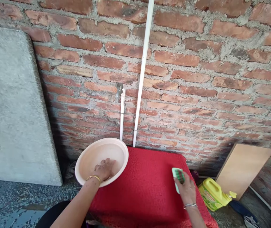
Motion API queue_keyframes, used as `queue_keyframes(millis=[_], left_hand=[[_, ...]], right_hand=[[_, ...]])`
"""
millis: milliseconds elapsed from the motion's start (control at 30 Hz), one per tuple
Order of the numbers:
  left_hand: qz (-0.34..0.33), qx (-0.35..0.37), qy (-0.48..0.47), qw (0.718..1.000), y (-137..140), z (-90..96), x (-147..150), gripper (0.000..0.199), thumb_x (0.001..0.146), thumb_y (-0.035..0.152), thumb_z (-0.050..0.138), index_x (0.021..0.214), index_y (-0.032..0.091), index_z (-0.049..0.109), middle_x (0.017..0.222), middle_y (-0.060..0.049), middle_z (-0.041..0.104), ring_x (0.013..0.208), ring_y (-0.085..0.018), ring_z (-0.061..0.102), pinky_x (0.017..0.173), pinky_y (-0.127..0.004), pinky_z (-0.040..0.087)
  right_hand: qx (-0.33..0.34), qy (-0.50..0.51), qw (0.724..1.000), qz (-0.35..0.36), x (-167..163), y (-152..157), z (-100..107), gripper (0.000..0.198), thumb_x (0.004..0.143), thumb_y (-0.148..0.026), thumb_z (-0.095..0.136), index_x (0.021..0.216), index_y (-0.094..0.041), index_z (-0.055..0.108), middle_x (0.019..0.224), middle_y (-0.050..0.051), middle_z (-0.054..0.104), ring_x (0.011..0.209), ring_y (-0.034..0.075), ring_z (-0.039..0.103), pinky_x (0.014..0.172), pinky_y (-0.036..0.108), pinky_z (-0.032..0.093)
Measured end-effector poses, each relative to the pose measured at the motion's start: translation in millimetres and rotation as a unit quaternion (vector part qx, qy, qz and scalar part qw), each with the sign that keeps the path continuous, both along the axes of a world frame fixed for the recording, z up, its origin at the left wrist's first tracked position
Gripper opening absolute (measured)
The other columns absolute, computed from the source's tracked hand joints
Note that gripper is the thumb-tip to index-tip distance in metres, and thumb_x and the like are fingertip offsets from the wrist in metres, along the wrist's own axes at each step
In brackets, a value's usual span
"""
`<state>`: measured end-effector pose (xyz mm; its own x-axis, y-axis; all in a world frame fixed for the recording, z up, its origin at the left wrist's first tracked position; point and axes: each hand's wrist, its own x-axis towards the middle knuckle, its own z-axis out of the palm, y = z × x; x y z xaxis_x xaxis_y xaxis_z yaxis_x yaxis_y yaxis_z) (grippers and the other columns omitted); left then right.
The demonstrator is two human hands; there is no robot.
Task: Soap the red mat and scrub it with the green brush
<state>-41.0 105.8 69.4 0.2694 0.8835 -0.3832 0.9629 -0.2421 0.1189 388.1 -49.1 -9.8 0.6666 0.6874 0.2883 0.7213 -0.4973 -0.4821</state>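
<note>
A pale pink basin (82,158) stands at the left end of a table-like surface covered by a wet-looking red cloth (147,177). Inside the basin, my left hand (105,169) reaches down with its fingers bent and slightly apart; I make out nothing held in it. Over the right side of the cloth, my right hand (187,188) grips a light green scrubbing brush (176,174). The brush is tilted on its edge, its dark green bristles partly covered by my fingers. I cannot tell whether it touches the cloth.
A metal tap (119,90) and white pipes (141,72) run along the brick wall (185,60). At left leans a grey slab (12,104) above wet floor (14,198). On the right are a yellow jug (212,193), a wooden board (243,167) and dark slippers (241,211).
</note>
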Motion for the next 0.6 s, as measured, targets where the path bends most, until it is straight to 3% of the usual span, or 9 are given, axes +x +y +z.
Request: queue_keyframes(millis=[200,300,433,600], left_hand=[[0.002,-0.007,0.005,1.000,0,-0.1,-2,0.071,0.084,0.023,0.052,0.154,0.031,0.041,0.158,-0.016,0.038,0.142,-0.038,0.037,0.103,-0.060,0.042],[0.009,0.001,0.002,1.000,1,-4.1,-3,0.071,0.083,0.023,0.052,0.153,0.032,0.042,0.159,-0.015,0.037,0.143,-0.038,0.036,0.104,-0.059,0.041],[0.004,0.004,0.005,1.000,2,-4.4,-3,0.072,0.084,0.025,0.051,0.154,0.030,0.040,0.160,-0.017,0.036,0.144,-0.040,0.036,0.102,-0.060,0.043],[0.000,0.005,0.012,1.000,2,-2.7,-3,0.070,0.086,0.026,0.050,0.156,0.030,0.039,0.160,-0.017,0.036,0.144,-0.040,0.037,0.102,-0.059,0.043]], right_hand=[[-0.024,0.050,0.970,0.237,-147,30,2,0.056,0.078,-0.030,0.060,0.134,-0.029,0.058,0.120,0.008,0.064,0.112,0.025,0.062,0.101,0.035,0.048],[-0.084,0.024,0.950,0.301,-191,31,8,0.061,0.077,-0.022,0.062,0.137,-0.033,0.058,0.124,0.007,0.063,0.116,0.026,0.059,0.105,0.038,0.044],[-0.130,-0.003,0.942,0.308,-195,25,14,0.064,0.082,-0.026,0.062,0.144,-0.036,0.053,0.131,0.008,0.061,0.119,0.028,0.058,0.108,0.041,0.041],[-0.135,-0.035,0.958,0.252,-149,17,10,0.059,0.087,-0.029,0.058,0.145,-0.035,0.053,0.129,0.007,0.064,0.118,0.028,0.058,0.107,0.040,0.042]])
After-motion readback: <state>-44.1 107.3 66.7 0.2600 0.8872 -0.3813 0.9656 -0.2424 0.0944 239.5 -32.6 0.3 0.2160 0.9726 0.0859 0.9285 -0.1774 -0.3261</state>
